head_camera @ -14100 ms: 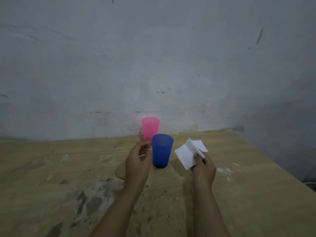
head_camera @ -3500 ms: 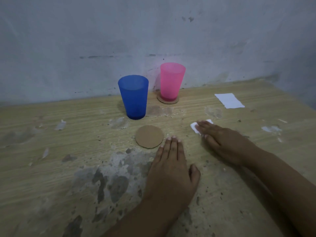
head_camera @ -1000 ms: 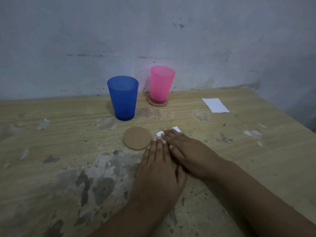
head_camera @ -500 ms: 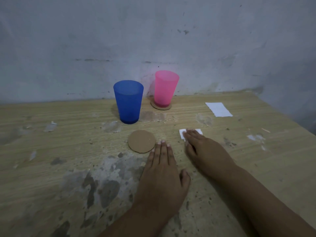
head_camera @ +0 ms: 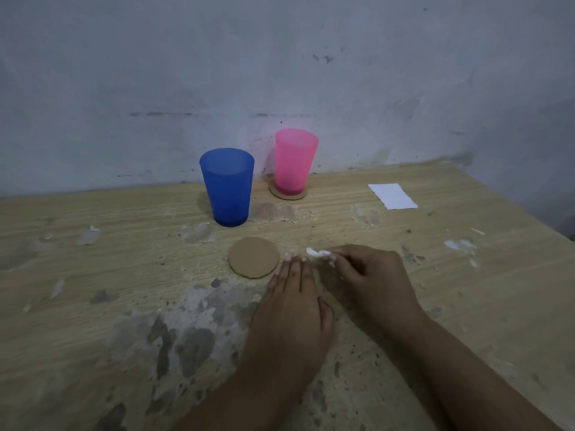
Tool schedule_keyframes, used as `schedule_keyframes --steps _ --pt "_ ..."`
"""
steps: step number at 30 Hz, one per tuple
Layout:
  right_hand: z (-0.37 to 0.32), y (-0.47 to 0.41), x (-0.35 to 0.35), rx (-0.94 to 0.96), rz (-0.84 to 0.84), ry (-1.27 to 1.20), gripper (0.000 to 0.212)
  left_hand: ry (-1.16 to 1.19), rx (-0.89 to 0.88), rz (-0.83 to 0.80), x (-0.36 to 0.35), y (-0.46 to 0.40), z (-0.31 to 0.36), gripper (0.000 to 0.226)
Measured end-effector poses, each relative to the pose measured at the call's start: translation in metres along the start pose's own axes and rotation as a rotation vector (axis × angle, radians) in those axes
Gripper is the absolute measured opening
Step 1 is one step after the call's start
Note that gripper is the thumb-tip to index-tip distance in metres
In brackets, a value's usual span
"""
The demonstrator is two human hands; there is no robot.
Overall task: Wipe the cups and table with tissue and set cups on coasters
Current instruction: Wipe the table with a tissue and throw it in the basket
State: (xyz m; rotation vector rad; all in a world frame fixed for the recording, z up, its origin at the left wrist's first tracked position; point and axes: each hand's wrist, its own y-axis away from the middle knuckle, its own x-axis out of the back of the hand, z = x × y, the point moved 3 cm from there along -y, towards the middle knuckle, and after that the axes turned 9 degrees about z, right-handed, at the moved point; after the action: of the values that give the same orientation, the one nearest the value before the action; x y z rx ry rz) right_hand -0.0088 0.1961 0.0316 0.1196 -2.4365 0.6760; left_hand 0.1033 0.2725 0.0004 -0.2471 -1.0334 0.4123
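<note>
A blue cup point(head_camera: 227, 188) stands upright on the bare wooden table point(head_camera: 93, 306), behind a free round cardboard coaster point(head_camera: 253, 257). A pink cup point(head_camera: 295, 161) stands on a second coaster point(head_camera: 277, 193) near the wall. My left hand point(head_camera: 292, 309) lies flat on the table, fingertips just right of the free coaster. My right hand point(head_camera: 367, 281) has its fingers curled and pinches a small crumpled white tissue point(head_camera: 312, 252) at the fingertips, close beside my left fingertips.
A flat white tissue sheet point(head_camera: 392, 195) lies at the back right. The wall point(head_camera: 280, 73) runs along the table's far edge. Worn grey patches point(head_camera: 174, 337) and small white scraps point(head_camera: 90, 234) mark the tabletop. The table's right edge slants down at the far right.
My right hand, flat on the tissue half a second ago, has curled and now pinches the tissue, bunched up. My left hand stays flat in the same place.
</note>
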Motion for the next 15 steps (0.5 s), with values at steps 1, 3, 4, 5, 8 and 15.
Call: schedule_keyframes --steps 1,3,4,5,8,15 --pt "0.002 -0.001 0.001 -0.105 0.010 -0.148 0.018 0.045 0.015 0.019 0.001 -0.001 -0.001 0.060" --pt "0.006 -0.003 0.001 -0.306 -0.005 -0.466 0.018 0.140 0.041 0.076 0.005 -0.002 -0.002 0.059" --pt "0.008 -0.004 0.001 -0.397 -0.024 -0.617 0.017 0.187 0.049 0.101 0.008 -0.003 -0.001 0.058" --pt "0.010 -0.004 0.001 -0.474 -0.050 -0.758 0.017 0.231 0.054 0.117 0.010 -0.003 0.000 0.055" --pt "0.011 -0.005 0.001 -0.588 -0.159 -1.020 0.022 0.379 0.086 0.168 0.013 -0.007 0.000 0.046" --pt "0.008 -0.001 -0.005 -0.576 -0.333 -1.019 0.027 0.648 0.206 0.221 0.019 -0.012 -0.005 0.019"
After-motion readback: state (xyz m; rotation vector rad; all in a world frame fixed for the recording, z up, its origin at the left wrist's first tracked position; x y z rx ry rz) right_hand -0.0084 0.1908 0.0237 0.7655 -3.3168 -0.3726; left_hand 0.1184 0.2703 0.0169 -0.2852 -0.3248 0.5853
